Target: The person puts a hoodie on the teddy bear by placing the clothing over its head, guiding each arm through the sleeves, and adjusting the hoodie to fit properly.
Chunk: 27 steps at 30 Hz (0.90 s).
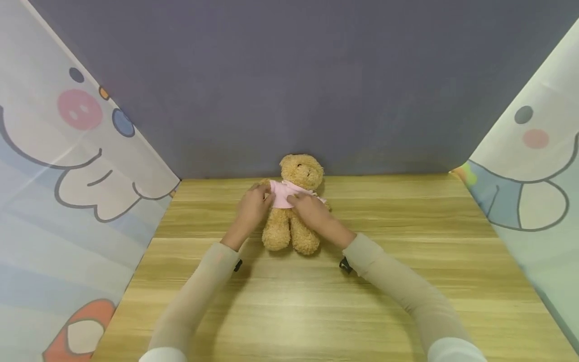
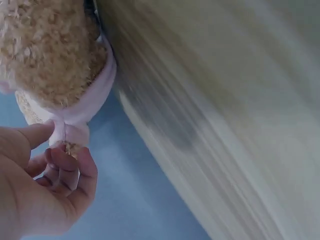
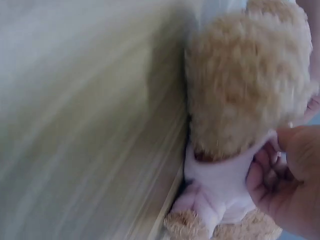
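Note:
A light brown teddy bear [image 1: 306,241] in a pink shirt [image 1: 282,195] lies on its back, its head toward the grey panel. At the bear's arm on the left of the head view, my left hand [image 1: 252,206] pinches the end of the pink sleeve [image 2: 75,132], with a bit of furry paw showing between the fingertips. My right hand [image 1: 314,211] reaches over the bear's body and holds the shirt's lower front between thumb and curled fingers, as the right wrist view shows. That hand [image 3: 292,185] covers part of the shirt and the bear's side.
Beneath the bear is a wood-grain table [image 1: 289,311]. A dark grey panel [image 1: 289,90] rises at its far edge, close behind the bear's head. Cartoon-printed sheets [image 1: 36,201] stand along both sides of the table.

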{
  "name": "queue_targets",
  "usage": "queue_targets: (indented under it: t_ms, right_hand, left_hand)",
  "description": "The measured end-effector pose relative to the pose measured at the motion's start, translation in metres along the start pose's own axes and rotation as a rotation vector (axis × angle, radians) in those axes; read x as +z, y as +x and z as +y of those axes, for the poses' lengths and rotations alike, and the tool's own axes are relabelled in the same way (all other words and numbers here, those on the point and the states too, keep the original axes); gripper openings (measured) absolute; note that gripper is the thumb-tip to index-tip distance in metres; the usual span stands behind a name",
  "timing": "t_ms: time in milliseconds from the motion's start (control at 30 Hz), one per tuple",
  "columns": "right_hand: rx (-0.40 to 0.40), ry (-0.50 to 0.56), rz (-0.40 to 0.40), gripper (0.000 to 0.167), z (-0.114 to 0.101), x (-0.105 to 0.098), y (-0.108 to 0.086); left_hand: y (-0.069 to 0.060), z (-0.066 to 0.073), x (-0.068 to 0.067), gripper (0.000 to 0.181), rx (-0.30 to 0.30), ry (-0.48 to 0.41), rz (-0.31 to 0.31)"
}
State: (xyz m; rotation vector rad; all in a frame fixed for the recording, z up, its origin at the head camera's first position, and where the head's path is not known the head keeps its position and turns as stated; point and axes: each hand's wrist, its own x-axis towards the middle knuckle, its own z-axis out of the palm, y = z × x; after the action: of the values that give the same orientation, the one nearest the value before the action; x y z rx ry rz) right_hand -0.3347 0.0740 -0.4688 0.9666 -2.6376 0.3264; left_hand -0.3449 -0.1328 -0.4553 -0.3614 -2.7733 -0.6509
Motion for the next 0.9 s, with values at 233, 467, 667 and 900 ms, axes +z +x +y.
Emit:
queue_targets:
  t_ms: [233,467,667,900]
  right_hand:
    - [-0.013,0.108,-0.055,0.009,0.002,0.000,0.003]
    - [-0.017,0.111,-0.047,0.008,0.004,0.000,0.006]
    - [-0.043,0.099,-0.084,0.005,-0.001,-0.001,0.009]
    - [-0.100,0.033,-0.094,0.008,-0.015,-0.007,0.013]
  left_hand:
    - [0.002,-0.001,0.005,0.019,-0.026,0.053,0.022]
    - [0.008,0.003,0.001,0.025,-0.046,0.038,0.012]
    - [0.016,-0.002,-0.002,0.015,-0.013,0.066,0.022]
    - [0.029,-0.006,-0.005,0.016,-0.012,0.122,-0.044]
